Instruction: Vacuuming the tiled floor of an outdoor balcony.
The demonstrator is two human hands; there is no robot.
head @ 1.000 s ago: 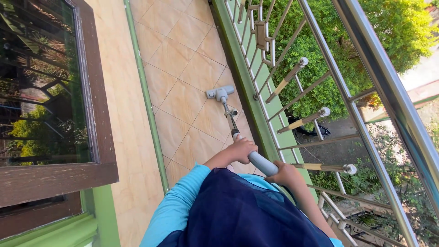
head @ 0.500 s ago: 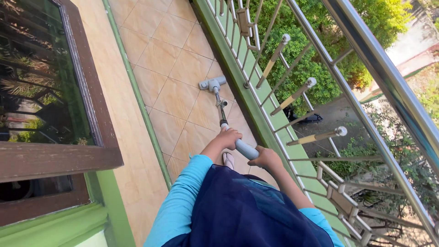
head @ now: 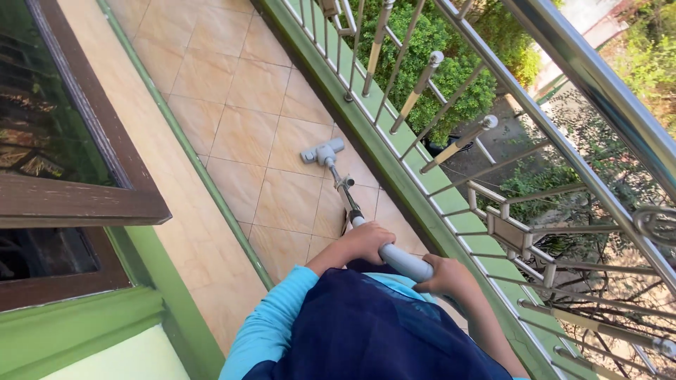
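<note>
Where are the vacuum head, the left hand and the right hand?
vacuum head [head: 322, 151], head view, middle of the grey floor nozzle.
left hand [head: 366, 241], head view, back of the hand.
right hand [head: 447, 276], head view, back of the hand.

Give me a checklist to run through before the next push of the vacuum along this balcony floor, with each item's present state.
1. Left hand gripping the vacuum wand: ok.
2. Right hand gripping the grey handle: ok.
3. Floor head flat on the tiled floor: ok.
4. Tiles ahead of the head free of obstacles: ok.
5. Head apart from the green curb under the metal railing: ok, though close.
6. Suction running: cannot tell.
</note>
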